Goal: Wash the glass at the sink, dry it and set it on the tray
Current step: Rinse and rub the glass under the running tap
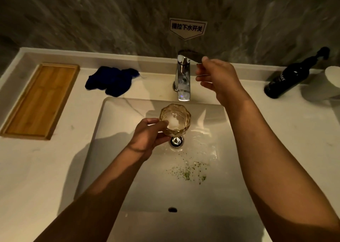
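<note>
The left hand [147,134] grasps the faceted amber glass [175,120] from its left side, thumb over the rim, holding it upright above the drain [176,141] in the white sink [114,131], just below the spout of the chrome faucet [182,80]. The right hand [218,80] reaches to the faucet lever [191,56], fingertips [204,59] closed loosely on its end. Water seems to be pooling or foaming inside the glass, though whether a stream is running cannot be told for certain; the basin floor beside the drain looks wet and rippled.

Green specks [187,171] lie scattered on the basin floor nearer the person, likely rinsed-out residue. The washing step appears under way, with drying and placing not yet done.

Risks from here: the glass is wet and held by one hand only, so a slip could drop it onto the hard basin and chip it. A sharp push on the lever could send a strong jet into the glass and splash over the surface [46,159]. The rim sits close under the spout, so lifting carelessly could knock glass against metal.

The dark blue cloth [110,81] lies crumpled on the surface left of the faucet, and the wooden tray [12,129] sits further left, well apart from the sink, so a wet carry across is needed. A dark bottle [287,78] lies at far right.
</note>
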